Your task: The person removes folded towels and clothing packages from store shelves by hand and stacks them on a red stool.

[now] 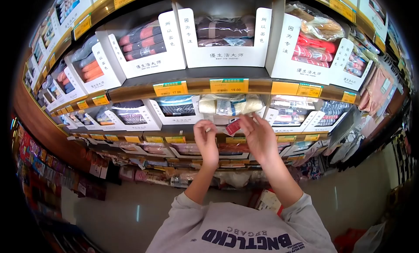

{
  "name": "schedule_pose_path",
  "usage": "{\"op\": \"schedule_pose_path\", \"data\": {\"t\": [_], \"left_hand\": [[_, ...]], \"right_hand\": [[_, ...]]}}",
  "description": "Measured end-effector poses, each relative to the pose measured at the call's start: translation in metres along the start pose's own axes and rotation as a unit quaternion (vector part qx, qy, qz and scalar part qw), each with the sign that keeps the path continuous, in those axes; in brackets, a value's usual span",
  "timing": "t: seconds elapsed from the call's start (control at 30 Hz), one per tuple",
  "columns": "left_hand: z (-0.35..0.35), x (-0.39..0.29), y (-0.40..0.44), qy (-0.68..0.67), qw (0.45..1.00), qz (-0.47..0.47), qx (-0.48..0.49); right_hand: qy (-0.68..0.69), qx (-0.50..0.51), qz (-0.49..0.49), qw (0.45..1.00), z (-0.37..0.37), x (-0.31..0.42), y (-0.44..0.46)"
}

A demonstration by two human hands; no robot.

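My left hand [206, 138] is raised in front of the second shelf, its fingers curled in with thumb and fingertips close together. Whatever lies between those fingertips, if anything, is too small to make out. Opposite it, my right hand [261, 139] has its fingers extended and slightly apart, palm turned inward. A small red tag [233, 127] with pale print shows beside the right fingertips; whether they touch it cannot be told. Just above both hands, a cream rolled towel [230, 105] in a clear wrapper sits on top of its display box.
White display boxes [228, 57] of folded towels line the upper shelf, whose edge bears orange price labels [229, 86]. More boxed towels [176, 108] flank my hands. Hanging pink cloth goods [377, 89] are at the right. A tiled floor [131, 209] lies below.
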State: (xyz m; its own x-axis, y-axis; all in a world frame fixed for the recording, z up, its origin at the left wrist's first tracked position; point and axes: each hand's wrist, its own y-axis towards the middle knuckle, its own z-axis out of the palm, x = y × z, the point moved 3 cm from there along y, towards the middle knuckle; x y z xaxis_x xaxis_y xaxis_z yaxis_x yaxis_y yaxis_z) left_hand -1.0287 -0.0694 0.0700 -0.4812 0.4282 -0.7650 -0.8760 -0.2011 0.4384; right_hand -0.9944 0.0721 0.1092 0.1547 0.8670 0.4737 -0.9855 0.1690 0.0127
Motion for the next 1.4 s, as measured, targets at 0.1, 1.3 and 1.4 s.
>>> {"op": "schedule_pose_path", "data": {"t": [0.1,1.3,1.4], "left_hand": [[0.011,-0.006,-0.002,0.133,0.985,0.055,0.100],[0.005,0.105,-0.173,0.392,0.733,0.135,0.539],[-0.007,0.144,-0.224,0.353,0.720,-0.050,0.595]], "right_hand": [[0.009,0.033,0.101,0.994,0.002,-0.010,-0.012],[-0.165,-0.119,0.234,0.951,-0.300,0.007,-0.125],[-0.260,-0.240,0.267,0.896,-0.401,0.029,-0.196]]}}
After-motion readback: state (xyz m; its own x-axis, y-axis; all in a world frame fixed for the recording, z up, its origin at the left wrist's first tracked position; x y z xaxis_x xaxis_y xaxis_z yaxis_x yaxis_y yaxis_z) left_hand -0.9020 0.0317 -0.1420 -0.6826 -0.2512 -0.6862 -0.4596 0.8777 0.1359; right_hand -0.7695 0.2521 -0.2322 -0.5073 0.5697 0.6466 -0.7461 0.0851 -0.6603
